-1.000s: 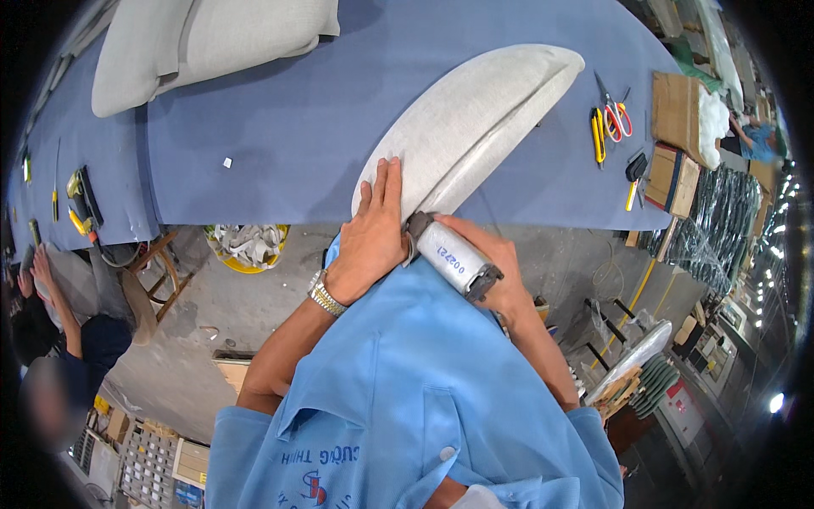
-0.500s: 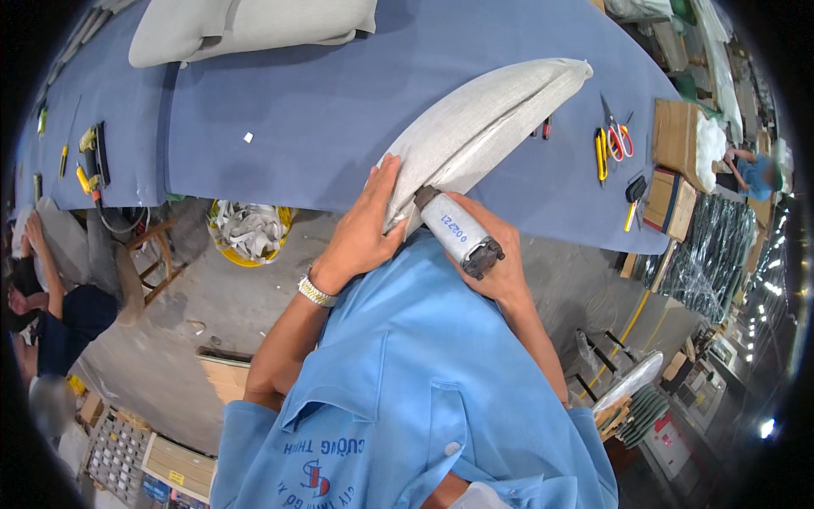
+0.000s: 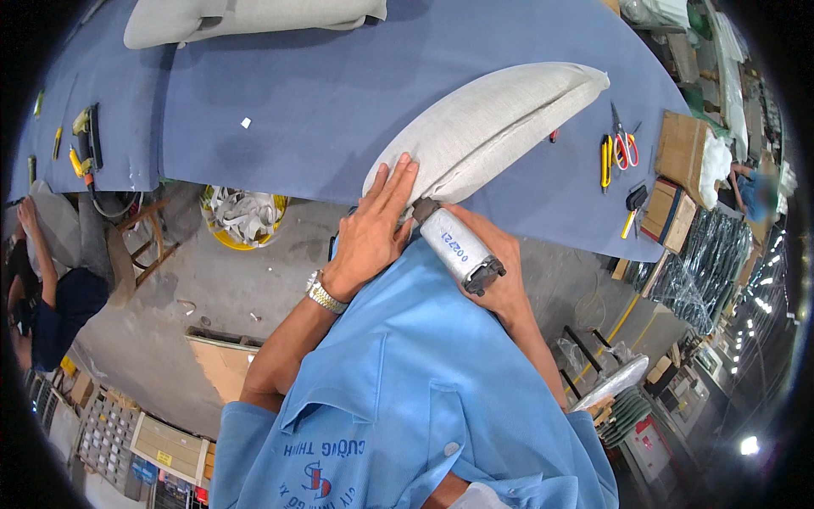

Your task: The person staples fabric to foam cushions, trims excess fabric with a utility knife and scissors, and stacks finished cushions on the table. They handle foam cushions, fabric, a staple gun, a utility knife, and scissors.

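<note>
A curved, crescent-shaped cushion piece covered in light grey fabric [image 3: 479, 123] lies on the blue-topped table, a long folded seam running along its near side. Across its near end my left hand [image 3: 373, 225] rests with stretched fingers, palm down, a metal-band watch on the wrist. My right hand [image 3: 494, 254] is wrapped around a silver staple gun [image 3: 456, 246] with dark ends. Its nose sits against or very close to the cushion's near tip; contact cannot be made out. The fingers around its handle are mostly hidden.
Red-handled scissors [image 3: 626, 148], a yellow cutter [image 3: 605, 161] and cardboard boxes [image 3: 678, 157] are at the table's right. Another grey padded piece [image 3: 254, 21] lies at the back. A yellow basket of scraps [image 3: 243, 218] stands below the edge. A co-worker [image 3: 64, 297] sits at left.
The cushion has tilted and shifted slightly, showing more of its upper face and less of the seam side. My left fingers have slid a little farther onto it. The staple gun stays at the near tip.
</note>
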The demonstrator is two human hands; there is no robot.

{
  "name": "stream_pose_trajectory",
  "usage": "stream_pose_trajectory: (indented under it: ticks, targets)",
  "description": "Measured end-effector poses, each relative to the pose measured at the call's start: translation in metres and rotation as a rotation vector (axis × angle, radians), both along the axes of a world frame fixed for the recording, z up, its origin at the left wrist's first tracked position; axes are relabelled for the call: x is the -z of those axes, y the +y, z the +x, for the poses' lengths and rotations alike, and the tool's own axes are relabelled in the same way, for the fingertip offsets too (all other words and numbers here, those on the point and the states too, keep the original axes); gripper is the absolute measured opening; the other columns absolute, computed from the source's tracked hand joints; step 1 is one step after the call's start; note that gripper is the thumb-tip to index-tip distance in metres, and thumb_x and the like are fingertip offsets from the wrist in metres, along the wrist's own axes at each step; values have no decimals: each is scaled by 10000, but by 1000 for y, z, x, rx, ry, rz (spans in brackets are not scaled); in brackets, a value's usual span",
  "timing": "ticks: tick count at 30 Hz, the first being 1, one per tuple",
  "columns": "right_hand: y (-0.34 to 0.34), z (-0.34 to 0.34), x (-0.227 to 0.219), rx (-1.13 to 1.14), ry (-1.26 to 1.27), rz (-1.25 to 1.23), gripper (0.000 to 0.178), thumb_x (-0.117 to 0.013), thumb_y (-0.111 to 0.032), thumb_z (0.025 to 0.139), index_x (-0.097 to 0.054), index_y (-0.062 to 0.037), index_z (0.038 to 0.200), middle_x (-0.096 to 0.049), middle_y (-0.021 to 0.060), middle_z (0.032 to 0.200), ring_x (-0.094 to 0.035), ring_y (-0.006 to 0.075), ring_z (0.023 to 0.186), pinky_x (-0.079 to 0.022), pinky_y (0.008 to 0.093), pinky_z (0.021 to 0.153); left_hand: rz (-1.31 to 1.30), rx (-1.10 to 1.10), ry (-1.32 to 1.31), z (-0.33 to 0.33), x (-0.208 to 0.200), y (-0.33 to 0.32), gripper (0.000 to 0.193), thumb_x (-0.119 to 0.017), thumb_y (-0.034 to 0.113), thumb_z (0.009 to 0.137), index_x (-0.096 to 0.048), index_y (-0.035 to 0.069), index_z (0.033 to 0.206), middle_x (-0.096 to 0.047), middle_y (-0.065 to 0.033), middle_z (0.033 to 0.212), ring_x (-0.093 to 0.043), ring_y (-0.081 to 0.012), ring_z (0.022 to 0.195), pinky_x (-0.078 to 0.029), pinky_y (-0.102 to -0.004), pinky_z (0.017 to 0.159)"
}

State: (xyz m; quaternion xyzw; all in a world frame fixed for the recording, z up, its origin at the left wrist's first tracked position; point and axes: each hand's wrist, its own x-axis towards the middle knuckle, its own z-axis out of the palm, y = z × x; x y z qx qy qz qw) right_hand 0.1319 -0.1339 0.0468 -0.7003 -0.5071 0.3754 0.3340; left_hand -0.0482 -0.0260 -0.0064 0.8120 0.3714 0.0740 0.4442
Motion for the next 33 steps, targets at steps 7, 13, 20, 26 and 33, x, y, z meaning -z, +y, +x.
stream_pose_trajectory:
  ticks: [7,13,20,26,33]
  targets:
    - [8,-7,-9,77,43,-162,634,-767,-99,748,-625,-38,1363,-710,189,1255,-714,344,1109,-553,388,939,12,-46,-36,3,6,-2,922,-698,-12,835,-264,147,1633,-325,-113,1668,-353,-337,1511,-514,-428,1086]
    - [-7,-10,-4,105,-26,-118,591,-764,-94,769,-641,-36,1344,-706,195,1265,-705,345,1136,-547,391,976,44,-65,-38,5,7,-8,948,-724,56,838,-201,51,1629,-310,-188,1659,-398,-357,1480,-530,-425,1057]
    - [-18,-7,-4,50,0,-86,611,-768,-74,755,-637,-41,1351,-701,198,1265,-699,341,1140,-547,395,958,16,-56,1,5,7,-12,978,-746,84,818,-183,-22,1610,-288,-229,1657,-378,-359,1495,-482,-422,1115]
    - [-23,-12,3,68,61,-119,658,-786,-107,725,-627,-52,1362,-683,202,1293,-671,364,1186,-525,403,1011,34,-35,63,5,10,-22,958,-719,42,823,-179,-25,1611,-292,-245,1649,-352,-401,1500,-402,-446,1175]
    - [-36,14,-4,22,14,35,683,-790,-80,704,-624,-66,1367,-681,194,1305,-672,360,1182,-530,404,1019,-41,-86,52,21,-6,-31,938,-707,34,839,-179,-14,1613,-307,-262,1635,-324,-436,1501,-382,-469,1175]
